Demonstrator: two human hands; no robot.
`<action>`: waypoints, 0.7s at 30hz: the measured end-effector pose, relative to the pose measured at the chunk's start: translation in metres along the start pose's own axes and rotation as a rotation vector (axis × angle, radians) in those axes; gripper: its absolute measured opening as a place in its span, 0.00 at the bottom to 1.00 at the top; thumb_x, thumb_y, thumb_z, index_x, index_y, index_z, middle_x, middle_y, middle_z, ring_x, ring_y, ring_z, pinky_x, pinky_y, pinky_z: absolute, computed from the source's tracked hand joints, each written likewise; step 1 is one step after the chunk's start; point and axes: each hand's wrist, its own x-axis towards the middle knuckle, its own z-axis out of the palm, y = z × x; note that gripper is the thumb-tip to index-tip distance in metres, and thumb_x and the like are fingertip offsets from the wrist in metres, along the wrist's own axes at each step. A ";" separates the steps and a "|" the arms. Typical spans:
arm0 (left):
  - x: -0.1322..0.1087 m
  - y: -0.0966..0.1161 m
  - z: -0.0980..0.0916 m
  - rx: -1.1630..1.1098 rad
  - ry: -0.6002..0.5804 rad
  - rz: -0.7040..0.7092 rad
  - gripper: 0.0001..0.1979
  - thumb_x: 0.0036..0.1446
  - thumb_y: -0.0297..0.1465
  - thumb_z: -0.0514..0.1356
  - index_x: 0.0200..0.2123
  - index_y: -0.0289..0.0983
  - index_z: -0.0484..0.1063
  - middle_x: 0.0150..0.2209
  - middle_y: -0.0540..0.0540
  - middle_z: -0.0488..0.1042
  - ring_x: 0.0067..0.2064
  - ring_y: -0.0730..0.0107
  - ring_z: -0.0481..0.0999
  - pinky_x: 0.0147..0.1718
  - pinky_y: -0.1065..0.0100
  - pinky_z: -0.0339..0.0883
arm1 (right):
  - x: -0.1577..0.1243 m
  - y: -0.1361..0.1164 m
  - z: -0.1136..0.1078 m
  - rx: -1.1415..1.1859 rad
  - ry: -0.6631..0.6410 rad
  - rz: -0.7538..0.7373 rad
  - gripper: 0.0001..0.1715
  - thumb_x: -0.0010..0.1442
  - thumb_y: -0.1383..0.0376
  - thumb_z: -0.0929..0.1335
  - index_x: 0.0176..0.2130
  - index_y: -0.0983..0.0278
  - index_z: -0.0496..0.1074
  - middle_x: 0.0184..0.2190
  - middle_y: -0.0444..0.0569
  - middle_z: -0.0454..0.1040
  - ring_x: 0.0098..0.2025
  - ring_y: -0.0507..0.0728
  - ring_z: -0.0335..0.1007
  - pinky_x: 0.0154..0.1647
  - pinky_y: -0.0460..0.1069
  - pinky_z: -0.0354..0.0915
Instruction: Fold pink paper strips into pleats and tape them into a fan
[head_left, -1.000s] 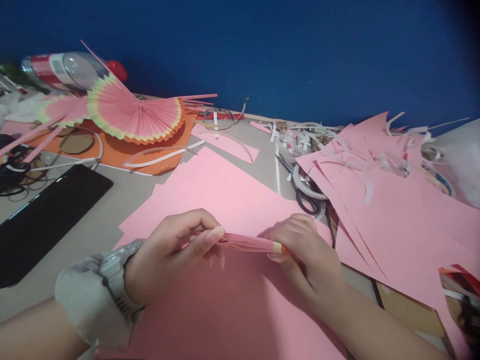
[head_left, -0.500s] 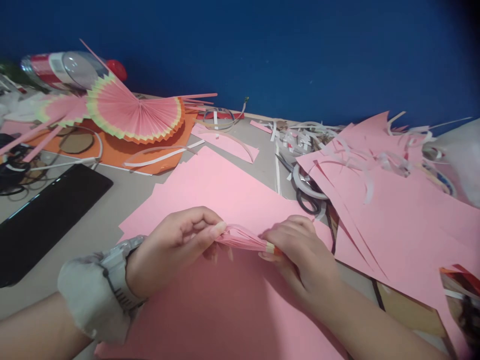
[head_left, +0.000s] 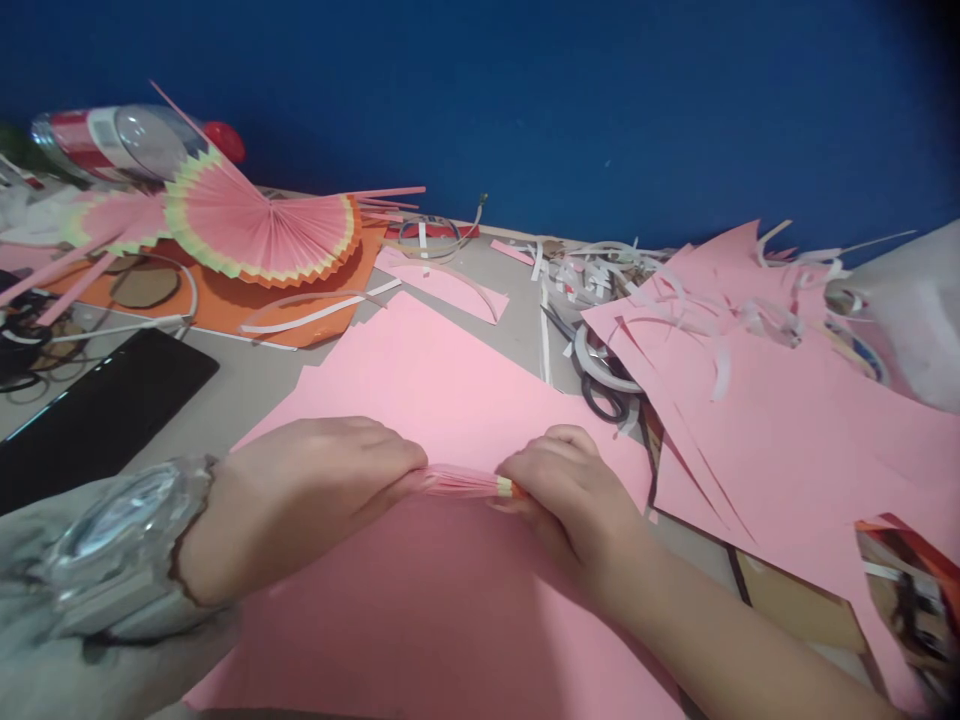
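The pleated paper bundle (head_left: pixel 465 482) is folded into a narrow strip of closely stacked pink pleats. A pale yellow band and an orange tip mark its right end. It is held nearly level, lengthwise left to right, near centre; I see its middle section exposed.

folded bundle (head_left: pixel 463 482): I see matt, ridged paper
sheet (head_left: pixel 427 360): smooth matt paper
phone (head_left: pixel 112 410): glossy
bottle (head_left: pixel 146 138): shiny plastic, from my end

The left wrist (head_left: pixel 217 545) wears a chunky grey watch (head_left: pixel 124 520) beside bunched pale fabric (head_left: pixel 52 665).
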 end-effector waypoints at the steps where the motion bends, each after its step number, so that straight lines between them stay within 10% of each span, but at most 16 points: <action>1: 0.000 0.003 -0.001 0.042 -0.017 0.014 0.12 0.58 0.23 0.50 0.35 0.35 0.73 0.31 0.47 0.77 0.30 0.64 0.75 0.30 0.66 0.62 | 0.000 0.000 0.000 0.005 0.001 -0.002 0.08 0.61 0.70 0.58 0.31 0.64 0.62 0.21 0.40 0.61 0.24 0.50 0.54 0.35 0.49 0.50; 21: 0.008 0.036 -0.004 0.040 -0.001 -0.511 0.09 0.57 0.34 0.50 0.35 0.39 0.69 0.30 0.48 0.75 0.30 0.63 0.73 0.28 0.64 0.60 | -0.001 -0.005 0.000 -0.074 0.040 -0.008 0.14 0.66 0.65 0.56 0.29 0.64 0.61 0.20 0.41 0.61 0.24 0.50 0.53 0.34 0.49 0.51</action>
